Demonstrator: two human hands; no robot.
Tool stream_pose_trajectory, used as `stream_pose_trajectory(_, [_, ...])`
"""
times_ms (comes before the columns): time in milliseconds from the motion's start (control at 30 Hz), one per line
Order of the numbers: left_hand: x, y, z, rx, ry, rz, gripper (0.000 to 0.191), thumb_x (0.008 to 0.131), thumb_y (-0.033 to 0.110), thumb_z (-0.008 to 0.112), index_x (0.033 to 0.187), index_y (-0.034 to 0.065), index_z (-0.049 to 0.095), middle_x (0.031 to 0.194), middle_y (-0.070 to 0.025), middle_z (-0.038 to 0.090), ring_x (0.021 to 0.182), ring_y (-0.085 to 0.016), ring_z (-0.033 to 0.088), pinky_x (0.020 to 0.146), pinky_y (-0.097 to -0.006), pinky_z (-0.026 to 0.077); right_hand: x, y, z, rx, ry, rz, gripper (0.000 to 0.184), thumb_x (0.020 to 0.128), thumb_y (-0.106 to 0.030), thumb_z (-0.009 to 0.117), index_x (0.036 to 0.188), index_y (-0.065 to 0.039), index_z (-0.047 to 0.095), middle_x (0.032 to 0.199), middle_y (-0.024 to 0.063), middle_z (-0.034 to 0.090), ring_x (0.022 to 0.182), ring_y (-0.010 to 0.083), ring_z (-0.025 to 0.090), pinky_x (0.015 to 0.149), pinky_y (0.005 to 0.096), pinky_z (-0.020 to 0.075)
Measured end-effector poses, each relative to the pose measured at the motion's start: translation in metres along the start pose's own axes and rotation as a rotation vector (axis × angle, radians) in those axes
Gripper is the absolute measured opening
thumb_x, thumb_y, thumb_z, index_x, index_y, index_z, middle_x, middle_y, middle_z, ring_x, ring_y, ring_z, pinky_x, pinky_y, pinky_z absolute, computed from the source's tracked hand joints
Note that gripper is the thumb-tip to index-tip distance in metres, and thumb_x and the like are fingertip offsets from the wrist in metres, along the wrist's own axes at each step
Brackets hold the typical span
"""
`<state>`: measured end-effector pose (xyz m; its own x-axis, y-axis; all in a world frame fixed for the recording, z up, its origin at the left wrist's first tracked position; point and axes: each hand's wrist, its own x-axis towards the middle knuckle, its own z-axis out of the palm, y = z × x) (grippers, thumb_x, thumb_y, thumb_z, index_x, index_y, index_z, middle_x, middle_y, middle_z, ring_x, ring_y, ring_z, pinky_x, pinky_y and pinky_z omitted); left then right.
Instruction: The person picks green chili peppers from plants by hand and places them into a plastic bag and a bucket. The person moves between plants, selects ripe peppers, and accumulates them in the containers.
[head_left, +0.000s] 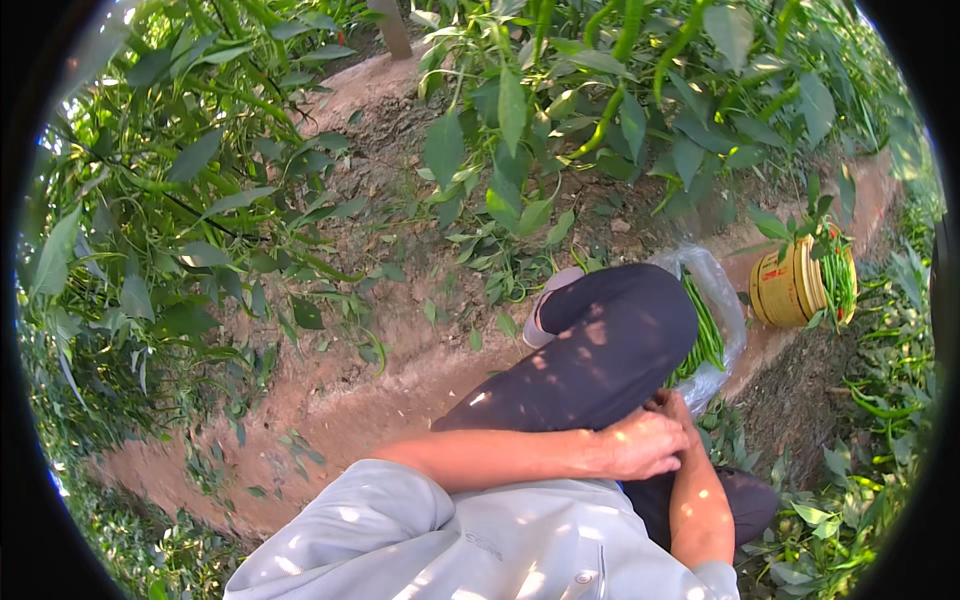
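Note:
My left hand (646, 446) and my right hand (670, 407) meet close together beside my bent knee, at the near side of a clear plastic bag (731, 296). The left fingers are curled against the right wrist area. Whether either hand holds anything is hidden. Long green chili peppers (703, 334) lie in the bag, partly covered by my leg in dark trousers. Farther right, a yellow bucket (780, 285) is tilted towards the right, with green chilies and a few red ones at its mouth.
Chili pepper plants (510, 105) with hanging green fruit fill the top and left. More plants (877, 435) line the right side. A reddish earth path (390, 390) runs diagonally beneath me, with scattered leaves. A post (391, 30) stands at the top.

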<state>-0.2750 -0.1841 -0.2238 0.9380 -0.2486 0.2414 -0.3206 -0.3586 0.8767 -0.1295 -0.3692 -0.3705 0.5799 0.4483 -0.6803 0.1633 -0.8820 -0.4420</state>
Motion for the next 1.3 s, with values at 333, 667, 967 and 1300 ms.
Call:
stream_pose_trajectory(333, [0.002, 0.054, -0.058, -0.287, 0.088, 0.297, 0.022, 0.093, 0.018, 0.071, 0.108, 0.0019, 0.069, 0.102, -0.0138, 0.069, 0.098, -0.034, 0.07, 0.086, -0.0437, 0.059, -0.012, 0.022, 0.037, 0.131, 0.007, 0.099, 0.032, 0.093, -0.023, 0.074, 0.109, 0.005, 0.071, 0.1, 0.0256, 0.074, 0.089, 0.0316, 0.073, 0.082, 0.0443, 0.0565])
stream_pose_trajectory(667, [0.008, -0.173, -0.149, -0.122, 0.718, -0.562, 0.018, 0.095, 0.02, 0.067, 0.102, 0.0055, 0.076, 0.103, -0.0161, 0.076, 0.091, -0.036, 0.073, 0.081, -0.0435, 0.058, -0.015, 0.032, 0.052, 0.257, 0.017, 0.261, 0.035, 0.095, -0.025, 0.072, 0.114, 0.003, 0.069, 0.104, 0.0214, 0.074, 0.09, 0.0289, 0.072, 0.081, 0.0428, 0.0563])
stream_pose_trajectory(967, [-0.036, -0.452, -0.054, 0.343, 0.052, -1.287, 0.053, 0.092, 0.018, 0.064, 0.142, 0.0066, 0.055, 0.146, -0.0188, 0.059, 0.131, -0.036, 0.06, 0.107, -0.0484, 0.052, -0.005, 0.044, 0.062, 0.366, -0.001, 0.409, 0.037, 0.096, -0.027, 0.071, 0.119, 0.002, 0.068, 0.107, 0.0177, 0.073, 0.092, 0.0265, 0.071, 0.081, 0.0416, 0.0562])
stream_pose_trajectory(1300, [0.019, -0.436, -0.057, 0.247, 0.512, -1.206, 0.04, 0.094, 0.037, 0.063, 0.115, 0.0032, 0.067, 0.092, -0.0231, 0.076, 0.088, -0.046, 0.073, 0.08, -0.0593, 0.056, -0.004, 0.064, 0.065, 0.504, 0.132, 0.518, 0.041, 0.098, -0.03, 0.069, 0.124, 0.001, 0.067, 0.111, 0.0136, 0.073, 0.093, 0.0238, 0.07, 0.08, 0.0401, 0.0561])
